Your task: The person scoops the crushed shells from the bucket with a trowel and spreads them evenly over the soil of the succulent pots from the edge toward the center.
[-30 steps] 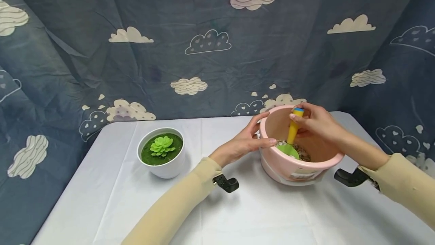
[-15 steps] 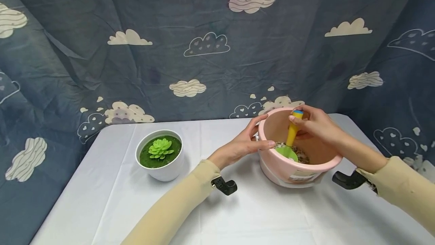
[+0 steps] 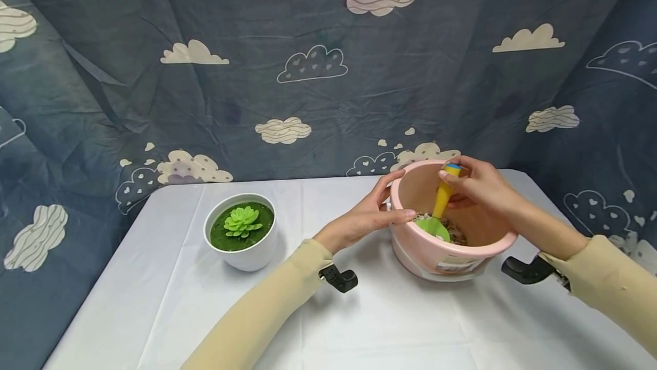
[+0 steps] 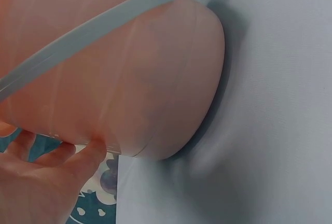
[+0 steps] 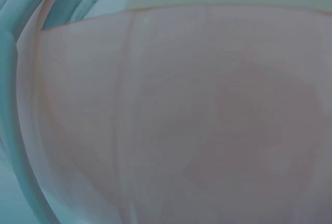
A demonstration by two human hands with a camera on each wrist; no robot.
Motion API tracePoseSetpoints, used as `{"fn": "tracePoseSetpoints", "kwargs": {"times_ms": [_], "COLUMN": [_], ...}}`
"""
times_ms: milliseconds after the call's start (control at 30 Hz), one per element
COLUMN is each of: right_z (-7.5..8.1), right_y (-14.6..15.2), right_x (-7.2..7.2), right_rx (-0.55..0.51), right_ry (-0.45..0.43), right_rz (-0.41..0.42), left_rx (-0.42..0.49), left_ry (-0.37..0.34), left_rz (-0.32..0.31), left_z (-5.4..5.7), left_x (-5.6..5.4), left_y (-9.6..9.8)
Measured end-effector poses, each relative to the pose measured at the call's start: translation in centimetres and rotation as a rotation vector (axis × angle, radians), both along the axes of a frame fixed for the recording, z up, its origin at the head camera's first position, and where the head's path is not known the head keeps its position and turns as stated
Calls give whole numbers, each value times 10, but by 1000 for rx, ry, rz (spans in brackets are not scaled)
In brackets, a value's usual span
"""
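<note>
We see the yellow-handled green plastic scoop (image 3: 436, 225) tilted in speckled grit (image 3: 458, 234) inside the round pink plastic bucket (image 3: 418, 247) at right; the right hand (image 3: 479, 188) pinches the scoop, the left hand (image 3: 361, 219) spreads against the bucket. We judge scooping begun, lift-out not yet done.

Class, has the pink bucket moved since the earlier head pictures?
No: the pink bucket shows no visible shift either way against the cloud print behind it.

My head view faces forward and down; both wrist views share its bucket (image 3: 428, 253) close up, right apparently nearest.
</note>
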State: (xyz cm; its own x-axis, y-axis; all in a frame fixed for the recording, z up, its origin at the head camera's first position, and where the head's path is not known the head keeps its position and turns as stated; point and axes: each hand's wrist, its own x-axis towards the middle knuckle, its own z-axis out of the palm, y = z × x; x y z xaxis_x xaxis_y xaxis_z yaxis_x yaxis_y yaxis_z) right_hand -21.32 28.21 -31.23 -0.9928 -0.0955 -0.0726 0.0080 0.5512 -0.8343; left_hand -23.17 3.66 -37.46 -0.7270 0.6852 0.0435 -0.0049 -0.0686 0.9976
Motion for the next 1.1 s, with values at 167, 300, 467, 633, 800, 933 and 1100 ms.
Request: {"fn": "tracePoseSetpoints", "kwargs": {"times_ms": [167,300,467,633,800,933,1100], "right_z": [1,4,6,10,11,11,11], "right_y": [2,3,3,5,4,4,6], "right_x": [-2,-2,-3,-1,0,2,6], "right_rx": [-19,-28,-37,-28,-11,-6,-13], "right_ry": [0,1,-12,-7,-21,-26,-19], "right_rz": [-14,-24,-21,-35,-29,-22,-26], "left_rx": [0,7,-10,-8,-12,-7,-2], "left_ry": [12,40,46,40,22,20,17], "left_rz": [4,5,15,-4,2,6,12], "left_z": [0,2,4,5,4,2,-1], "left_x": [-1,-2,-2,-4,-4,-3,-2], "left_y": [0,0,-1,0,-1,-1,0]}}
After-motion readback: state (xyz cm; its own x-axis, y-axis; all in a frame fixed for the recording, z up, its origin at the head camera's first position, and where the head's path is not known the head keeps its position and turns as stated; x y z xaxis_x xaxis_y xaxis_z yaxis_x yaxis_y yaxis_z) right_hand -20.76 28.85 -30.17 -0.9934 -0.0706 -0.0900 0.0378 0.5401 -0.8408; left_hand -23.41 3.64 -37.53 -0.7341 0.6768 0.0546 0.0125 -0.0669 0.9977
